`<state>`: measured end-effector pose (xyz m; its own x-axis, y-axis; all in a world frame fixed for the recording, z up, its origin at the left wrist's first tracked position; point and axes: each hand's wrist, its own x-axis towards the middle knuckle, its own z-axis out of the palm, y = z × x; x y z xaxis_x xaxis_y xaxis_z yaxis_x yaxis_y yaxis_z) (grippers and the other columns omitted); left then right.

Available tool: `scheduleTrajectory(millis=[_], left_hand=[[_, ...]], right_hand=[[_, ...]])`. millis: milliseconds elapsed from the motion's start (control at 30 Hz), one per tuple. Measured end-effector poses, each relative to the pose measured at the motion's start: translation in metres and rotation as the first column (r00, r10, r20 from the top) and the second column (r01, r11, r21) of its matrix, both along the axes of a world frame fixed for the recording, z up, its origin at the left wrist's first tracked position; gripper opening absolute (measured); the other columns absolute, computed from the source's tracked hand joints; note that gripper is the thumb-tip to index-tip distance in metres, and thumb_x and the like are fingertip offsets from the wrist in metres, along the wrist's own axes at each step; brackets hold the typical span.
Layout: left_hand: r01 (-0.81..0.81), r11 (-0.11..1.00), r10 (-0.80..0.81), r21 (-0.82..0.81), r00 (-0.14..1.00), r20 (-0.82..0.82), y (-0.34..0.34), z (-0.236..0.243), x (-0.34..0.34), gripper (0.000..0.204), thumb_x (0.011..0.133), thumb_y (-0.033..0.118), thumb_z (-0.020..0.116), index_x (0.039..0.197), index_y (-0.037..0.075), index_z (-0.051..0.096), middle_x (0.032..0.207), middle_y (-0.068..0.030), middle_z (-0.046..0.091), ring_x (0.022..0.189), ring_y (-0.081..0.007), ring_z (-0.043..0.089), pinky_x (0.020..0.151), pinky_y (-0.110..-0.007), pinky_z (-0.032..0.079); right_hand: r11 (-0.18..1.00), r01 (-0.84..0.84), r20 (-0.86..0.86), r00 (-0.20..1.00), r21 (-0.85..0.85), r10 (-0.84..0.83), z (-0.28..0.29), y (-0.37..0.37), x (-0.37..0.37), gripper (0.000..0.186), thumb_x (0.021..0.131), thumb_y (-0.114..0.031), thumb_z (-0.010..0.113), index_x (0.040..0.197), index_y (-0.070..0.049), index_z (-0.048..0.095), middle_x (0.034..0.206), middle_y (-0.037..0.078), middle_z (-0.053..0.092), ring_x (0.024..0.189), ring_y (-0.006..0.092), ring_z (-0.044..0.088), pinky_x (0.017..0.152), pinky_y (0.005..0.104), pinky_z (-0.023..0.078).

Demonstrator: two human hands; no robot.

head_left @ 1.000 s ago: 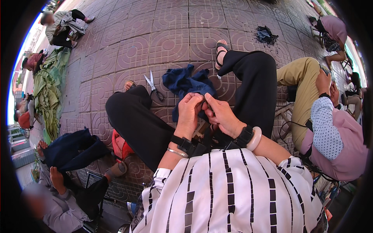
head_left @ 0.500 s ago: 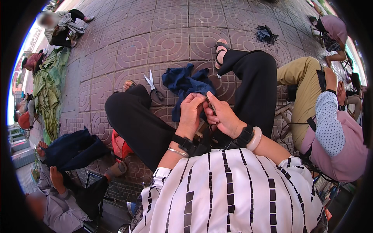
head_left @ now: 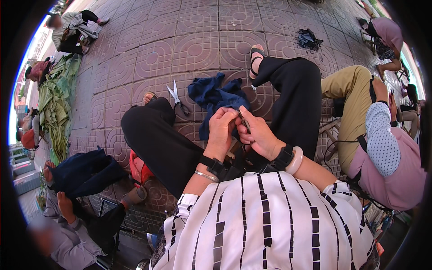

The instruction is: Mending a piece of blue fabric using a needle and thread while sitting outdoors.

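Over my lap, both hands meet fingertip to fingertip. The thumb and forefinger of my left hand (head_left: 218, 130) are pressed together in a pinch; whatever lies between them is too small to make out. My right hand (head_left: 260, 137) is curled, its thumb raised against a small dark object (head_left: 244, 121) that the fingers mostly hide. Just beyond the hands, a crumpled navy blue cloth (head_left: 209, 93) lies on the paving. To its left rest scissors (head_left: 177, 100) with black handles, their blades spread apart.
Patterned paving (head_left: 193, 54) stretches ahead between my black-trousered legs. At the right sits a person in tan trousers (head_left: 350, 90); at the lower left another holds dark blue cloth (head_left: 85, 173). A heap of green leaves (head_left: 56, 105) lies far left, a dark scrap pile (head_left: 308, 39) far right.
My hands keep almost the same pose and place. At the right, the neighbouring person's hands have shifted slightly.
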<state>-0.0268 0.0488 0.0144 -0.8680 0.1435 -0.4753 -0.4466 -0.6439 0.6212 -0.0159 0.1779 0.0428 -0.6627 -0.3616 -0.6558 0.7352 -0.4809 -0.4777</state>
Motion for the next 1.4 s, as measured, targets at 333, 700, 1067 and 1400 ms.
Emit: scheduleTrajectory(millis=[333,700,1067,1400], left_hand=[[-0.029,0.998,0.030,0.059,0.999,-0.010,-0.0002,-0.0064,-0.0005,0.005,0.085,0.010,0.056,0.085,0.008,0.051,0.068,-0.0039,0.055,0.054,-0.0145,0.054,0.053,-0.026,0.045],[-0.029,0.994,0.028,0.103,1.000,0.012,0.0033,-0.0043,-0.0010,0.004,0.085,0.008,0.056,0.085,0.009,0.052,0.069,-0.0034,0.056,0.056,-0.0136,0.054,0.056,-0.026,0.046],[0.013,0.995,-0.017,0.101,0.999,0.046,0.0033,-0.0026,-0.0006,0.005,0.084,0.008,0.056,0.083,0.008,0.051,0.068,-0.0034,0.056,0.055,-0.0142,0.055,0.053,-0.027,0.047],[-0.007,0.993,0.003,0.116,0.999,0.034,0.0047,0.0021,-0.0012,0.006,0.082,0.006,0.056,0.084,0.008,0.051,0.070,-0.0046,0.056,0.055,-0.0147,0.055,0.057,-0.027,0.047]], right_hand=[[0.997,0.008,0.032,0.999,-0.079,-0.005,0.0006,-0.0011,-0.0007,0.044,0.093,-0.048,0.050,0.080,-0.006,0.052,0.059,-0.002,0.043,0.040,0.0075,0.028,0.041,0.0232,0.027],[0.983,0.066,0.052,0.997,-0.174,-0.058,0.0017,-0.0012,0.0006,0.041,0.094,-0.048,0.048,0.080,-0.009,0.053,0.060,-0.002,0.044,0.041,0.0074,0.028,0.043,0.0234,0.027],[0.979,0.099,0.081,0.993,-0.179,-0.086,-0.0003,-0.0026,0.0011,0.041,0.095,-0.047,0.046,0.077,-0.010,0.051,0.058,-0.003,0.043,0.040,0.0075,0.028,0.043,0.0238,0.026],[0.987,0.103,0.081,0.992,-0.127,-0.093,0.0019,-0.0022,0.0012,0.039,0.095,-0.044,0.048,0.077,-0.010,0.051,0.057,-0.003,0.042,0.040,0.0076,0.028,0.043,0.0237,0.026]])
